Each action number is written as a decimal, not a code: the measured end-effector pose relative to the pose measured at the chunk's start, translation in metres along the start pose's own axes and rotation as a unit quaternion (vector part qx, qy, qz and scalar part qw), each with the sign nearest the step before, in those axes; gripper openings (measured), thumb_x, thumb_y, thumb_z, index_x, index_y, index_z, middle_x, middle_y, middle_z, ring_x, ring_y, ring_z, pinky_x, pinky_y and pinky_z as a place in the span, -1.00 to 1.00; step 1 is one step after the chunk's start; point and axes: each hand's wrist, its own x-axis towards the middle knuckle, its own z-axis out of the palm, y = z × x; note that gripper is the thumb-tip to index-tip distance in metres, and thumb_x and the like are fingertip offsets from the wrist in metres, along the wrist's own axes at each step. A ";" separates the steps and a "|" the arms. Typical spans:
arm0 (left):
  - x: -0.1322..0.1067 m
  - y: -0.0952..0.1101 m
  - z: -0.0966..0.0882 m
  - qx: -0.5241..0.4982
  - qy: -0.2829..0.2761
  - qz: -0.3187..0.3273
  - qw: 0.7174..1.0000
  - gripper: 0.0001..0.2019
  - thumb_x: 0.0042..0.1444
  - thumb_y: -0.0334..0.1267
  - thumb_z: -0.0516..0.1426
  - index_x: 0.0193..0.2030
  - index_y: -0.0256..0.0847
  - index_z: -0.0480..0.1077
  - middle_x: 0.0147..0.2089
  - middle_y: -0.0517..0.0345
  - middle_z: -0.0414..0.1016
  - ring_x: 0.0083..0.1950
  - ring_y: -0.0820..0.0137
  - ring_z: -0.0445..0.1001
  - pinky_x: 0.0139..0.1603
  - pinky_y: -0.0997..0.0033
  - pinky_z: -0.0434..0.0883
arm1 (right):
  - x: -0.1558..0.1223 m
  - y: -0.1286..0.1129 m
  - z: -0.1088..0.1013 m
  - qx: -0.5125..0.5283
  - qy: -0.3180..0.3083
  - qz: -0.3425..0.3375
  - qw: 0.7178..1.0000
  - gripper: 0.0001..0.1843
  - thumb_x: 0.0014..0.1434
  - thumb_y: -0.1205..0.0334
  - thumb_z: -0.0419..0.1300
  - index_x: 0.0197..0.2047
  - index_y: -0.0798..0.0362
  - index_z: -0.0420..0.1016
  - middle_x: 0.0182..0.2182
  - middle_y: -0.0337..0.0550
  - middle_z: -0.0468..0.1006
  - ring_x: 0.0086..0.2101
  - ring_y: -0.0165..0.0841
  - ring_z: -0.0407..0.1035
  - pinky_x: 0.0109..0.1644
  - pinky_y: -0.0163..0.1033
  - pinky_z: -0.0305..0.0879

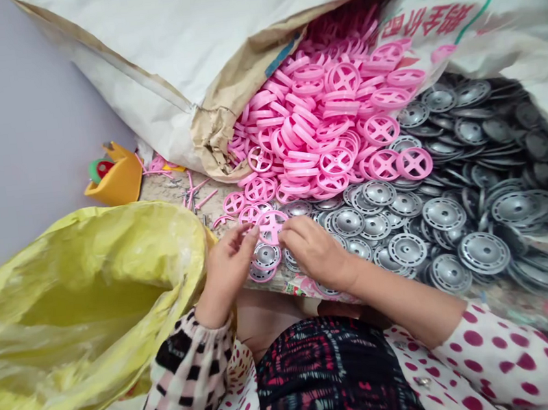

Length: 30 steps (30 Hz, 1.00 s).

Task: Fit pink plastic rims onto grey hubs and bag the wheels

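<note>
While fingers (251, 233) partly hide it, left hand (225, 276) and right hand (316, 254) pinch a pink wheel (271, 223).

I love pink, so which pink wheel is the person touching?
The pink four-spoked plastic wheel pinched between the fingertips of the left hand and right hand. The other pink wheels lie heaped beyond, away from both hands.

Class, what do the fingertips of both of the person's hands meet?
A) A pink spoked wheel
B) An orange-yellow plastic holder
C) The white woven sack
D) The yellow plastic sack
A. The fingertips of the left hand and the right hand meet at a pink spoked wheel.
</note>
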 end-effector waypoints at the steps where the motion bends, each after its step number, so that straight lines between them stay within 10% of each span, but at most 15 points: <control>1: 0.000 -0.001 0.004 -0.117 -0.045 -0.057 0.990 -0.60 0.05 0.00 0.18 -0.08 -0.27 0.41 -0.29 0.08 0.51 -0.41 0.39 0.49 -0.37 0.37 0.47 | -0.004 -0.005 -0.002 0.008 0.000 -0.015 1.000 -0.62 0.36 0.37 -0.17 -0.23 0.14 0.47 -0.23 0.02 0.44 -0.22 -0.26 0.22 -0.13 -0.19 0.21; 4: -0.003 -0.003 0.010 -0.313 -0.074 -0.147 0.935 -0.69 -0.10 -0.17 0.29 -0.26 -0.28 0.37 -0.45 0.21 0.45 -0.50 0.47 0.46 -0.43 0.46 0.47 | -0.015 -0.010 -0.008 0.021 0.001 0.004 1.000 -0.67 0.37 0.31 -0.12 -0.16 0.14 0.46 -0.19 0.04 0.45 -0.19 -0.26 0.23 -0.10 -0.17 0.22; 13: -0.017 -0.013 -0.003 -0.361 -0.008 -0.164 0.918 -0.68 -0.11 -0.29 0.31 -0.20 -0.29 0.38 -0.42 0.21 0.50 -0.45 0.47 0.50 -0.37 0.45 0.53 | -0.026 -0.008 -0.008 -0.149 -0.202 0.043 0.967 -0.82 0.24 0.30 0.10 -0.14 0.16 0.48 -0.31 0.02 0.50 -0.24 -0.17 0.27 -0.21 -0.11 0.07; 25: -0.034 -0.012 0.010 -0.405 -0.084 -0.260 0.872 -0.90 0.09 -0.35 0.20 -0.27 -0.34 0.39 -0.41 0.04 0.54 -0.41 0.38 0.56 -0.39 0.45 0.54 | -0.039 -0.005 -0.025 -0.125 -0.033 0.020 0.991 -0.65 0.34 0.36 -0.07 0.10 0.16 0.40 -0.05 0.02 0.56 -0.24 -0.29 0.38 -0.20 -0.15 0.14; 30: -0.037 -0.007 0.025 -0.469 -0.161 -0.253 0.831 -0.90 0.12 -0.31 0.19 -0.29 -0.30 0.37 -0.41 0.08 0.52 -0.41 0.44 0.54 -0.30 0.44 0.55 | -0.045 -0.019 -0.030 -0.073 -0.052 -0.060 0.994 -0.64 0.28 0.37 0.00 0.10 0.21 0.41 0.02 0.15 0.50 -0.12 -0.17 0.37 -0.07 -0.05 0.26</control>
